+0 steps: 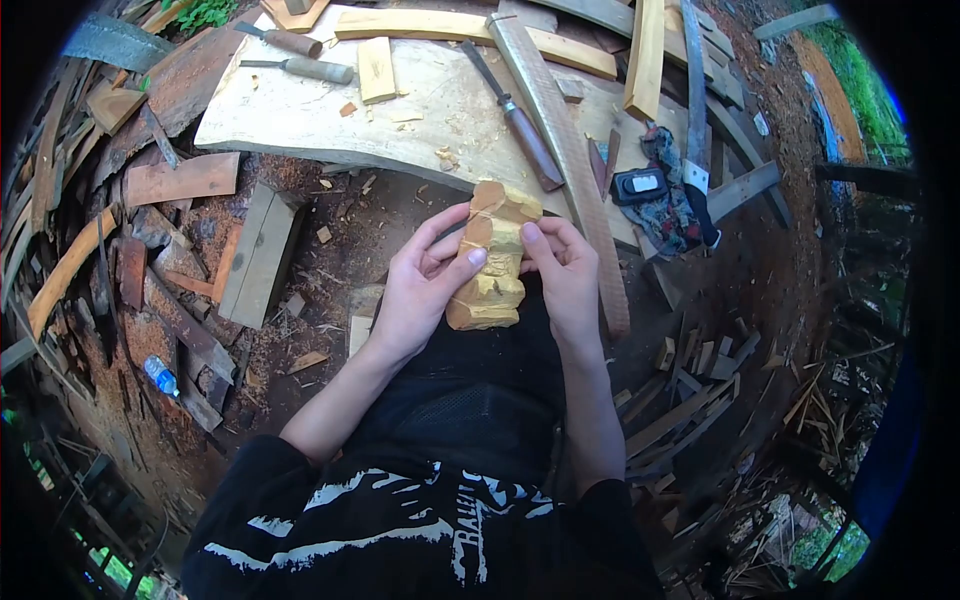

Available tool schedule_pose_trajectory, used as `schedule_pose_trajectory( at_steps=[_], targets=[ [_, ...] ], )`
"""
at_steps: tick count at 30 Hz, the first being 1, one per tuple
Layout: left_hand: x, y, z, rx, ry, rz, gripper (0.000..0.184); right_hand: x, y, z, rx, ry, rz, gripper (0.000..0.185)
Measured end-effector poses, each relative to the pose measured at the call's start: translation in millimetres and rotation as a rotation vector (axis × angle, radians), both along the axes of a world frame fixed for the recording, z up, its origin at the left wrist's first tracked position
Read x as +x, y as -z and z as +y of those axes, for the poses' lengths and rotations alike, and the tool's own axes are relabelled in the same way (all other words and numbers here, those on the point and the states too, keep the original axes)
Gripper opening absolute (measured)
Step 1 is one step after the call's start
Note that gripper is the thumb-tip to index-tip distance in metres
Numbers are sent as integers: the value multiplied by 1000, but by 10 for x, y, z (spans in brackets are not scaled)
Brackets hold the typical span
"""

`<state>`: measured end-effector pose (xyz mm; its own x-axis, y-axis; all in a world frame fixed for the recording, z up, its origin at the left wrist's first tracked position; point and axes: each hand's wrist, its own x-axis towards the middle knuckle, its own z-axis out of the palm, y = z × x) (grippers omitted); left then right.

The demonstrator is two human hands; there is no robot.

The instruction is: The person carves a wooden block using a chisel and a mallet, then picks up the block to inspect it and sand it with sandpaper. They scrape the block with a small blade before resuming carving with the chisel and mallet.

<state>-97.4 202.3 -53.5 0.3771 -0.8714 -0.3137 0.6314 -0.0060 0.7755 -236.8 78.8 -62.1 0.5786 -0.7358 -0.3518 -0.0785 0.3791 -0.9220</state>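
Observation:
A carved yellow wood piece (492, 262) with brownish flat faces is held upright above my lap. My left hand (422, 285) grips its left side, thumb pressed on the front. On its upper right edge, my right hand (563, 272) pinches it between thumb and fingers. Just beyond the piece is the near edge of a pale wooden slab (290, 110). A dark-handled chisel (528, 143) lies on the slab, and two more chisels (290, 42) (318, 70) rest at its upper left beside a small yellow block (376, 70).
A long wooden bar (560, 130) crosses the slab's right part. Farther right are a black box-like object (640, 185), a patterned cloth (672, 215) and a large blade (695, 100). A wooden block (258, 255), a plastic bottle (160, 375) and scrap wood lie left.

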Motion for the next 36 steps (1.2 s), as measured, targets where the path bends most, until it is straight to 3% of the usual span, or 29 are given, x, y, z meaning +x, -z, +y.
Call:
schedule_pose_trajectory(
  at_steps=[3,5,6,7,9,10,12,13,15,19,22,27,29,33,36],
  targets=[
    [58,49,-103,63,-57,79,54,27,48,-84,-94,7,137,25],
    [150,117,-203,67,-145,49,52,122,92,-188,-857,131,442,20],
    [218,99,-283,84,-189,-5,52,156,127,-309,-1125,112,532,28],
    [310,99,-368,85,-207,-106,53,222,137,-399,-1126,112,534,28],
    [507,110,-559,91,-251,-322,53,366,146,-568,-1456,-15,762,35],
    [615,159,-655,89,-251,-324,53,423,189,-624,-1450,-102,885,40],
    [820,271,-824,214,-288,-716,51,515,259,-677,-1465,-130,961,37],
    [912,281,-880,215,-292,-715,51,555,269,-696,-1480,-162,1039,35],
    [1087,318,-960,256,-253,-1038,50,581,274,-720,-1494,-156,1030,33],
    [1357,429,-1050,402,-71,-1128,52,546,285,-794,-1400,-75,897,30],
    [1388,470,-1022,406,-89,-1125,52,575,155,-830,-1431,-55,819,32],
    [1373,561,-999,410,-102,-1204,51,709,225,-787,-1511,-220,1056,37],
    [1373,520,-1026,445,-98,-1058,53,728,253,-762,-1485,-252,1126,36],
    [1389,550,-1074,477,-79,-1143,56,749,90,-703,-1399,-181,1090,34],
    [1410,618,-1099,496,-70,-1198,57,719,-72,-667,-1297,-18,911,29]
  ],
)
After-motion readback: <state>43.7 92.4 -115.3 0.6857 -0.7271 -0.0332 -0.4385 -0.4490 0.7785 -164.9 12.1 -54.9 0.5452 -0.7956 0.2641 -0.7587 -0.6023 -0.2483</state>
